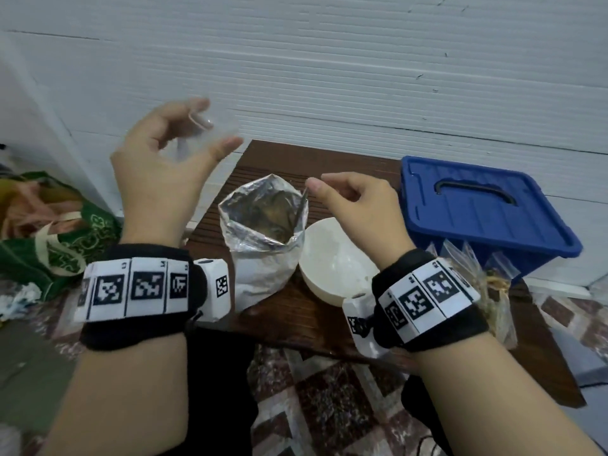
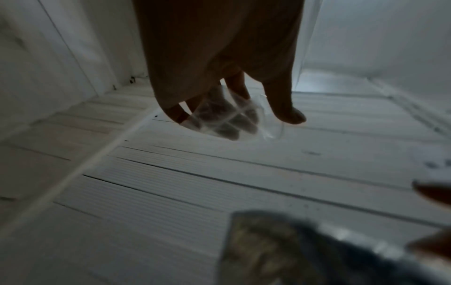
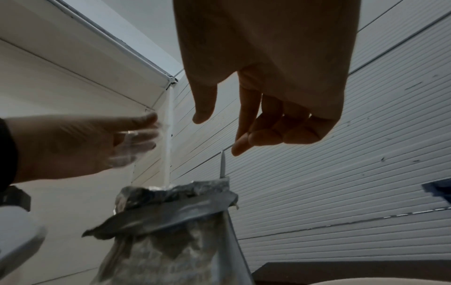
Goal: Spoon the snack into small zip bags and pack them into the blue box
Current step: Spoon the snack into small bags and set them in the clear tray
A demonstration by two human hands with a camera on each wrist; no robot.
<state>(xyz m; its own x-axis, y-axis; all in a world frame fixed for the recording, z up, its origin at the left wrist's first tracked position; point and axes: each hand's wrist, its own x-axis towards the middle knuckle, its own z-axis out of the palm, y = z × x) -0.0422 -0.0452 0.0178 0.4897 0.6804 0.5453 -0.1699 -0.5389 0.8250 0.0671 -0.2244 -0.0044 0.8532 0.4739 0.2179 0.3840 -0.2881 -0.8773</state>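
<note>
White ribbed wall behind a dark wooden table; left hand pinches a small clear zip bag up in the air, while right hand, fingers loosely curled and holding nothing, hovers just above the thin metal spoon handle sticking out of the open silver foil snack pouch. Risks: a clumsy grab could tip the pouch against the white bowl, and the limp bag mouth may collapse so snack spills. Closed blue plastic box sits to the right, well apart.

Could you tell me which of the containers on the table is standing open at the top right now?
The foil snack bag, left of the white bowl: its mouth gapes with the spoon handle sticking out, whereas the blue box has its lid on.
</note>
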